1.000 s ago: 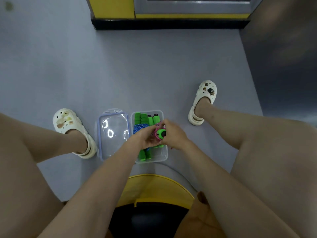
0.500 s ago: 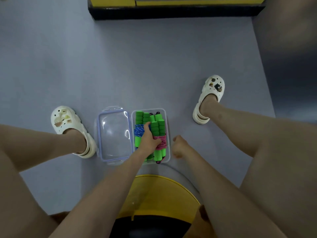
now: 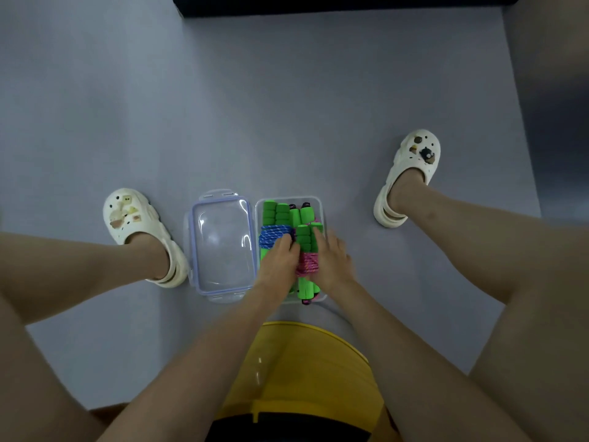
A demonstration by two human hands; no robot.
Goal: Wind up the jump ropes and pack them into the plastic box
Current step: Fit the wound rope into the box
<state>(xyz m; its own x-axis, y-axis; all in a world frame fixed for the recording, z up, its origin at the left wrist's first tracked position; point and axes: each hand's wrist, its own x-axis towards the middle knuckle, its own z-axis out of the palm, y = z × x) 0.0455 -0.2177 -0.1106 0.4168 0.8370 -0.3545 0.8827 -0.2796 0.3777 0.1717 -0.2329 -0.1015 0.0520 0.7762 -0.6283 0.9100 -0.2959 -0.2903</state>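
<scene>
Where the jump ropes lie: inside the plastic box, which stands on the floor between the person's feet. They are packed side by side, with their green foam handles running far to near.
Blue rope: blue cord wound round its green handles, in the left half of the box.
Pink rope: pink cord wound round its handles, in the right half, on top of other green handles. Its near handle ends reach the box's near rim, and one dark cap pokes just over it.
Left hand: palm down on the ropes between the two bundles, fingers stretched forward with the tips at the blue cord. It presses rather than grips.
Right hand: palm down, fingers straight and slightly spread, pressing flat on the green handles at the right side, with the outer fingers over the right rim.
Lid: clear with a lilac frame and clasps, flat on the floor just left of the box.
Left clog: white with charms, left of the lid.
Right clog: white with charms, farther off and well right of the box.
Floor: plain grey.
Yellow object: rounded, on the near side of the box between the bare thighs. I cannot tell what it is.
</scene>
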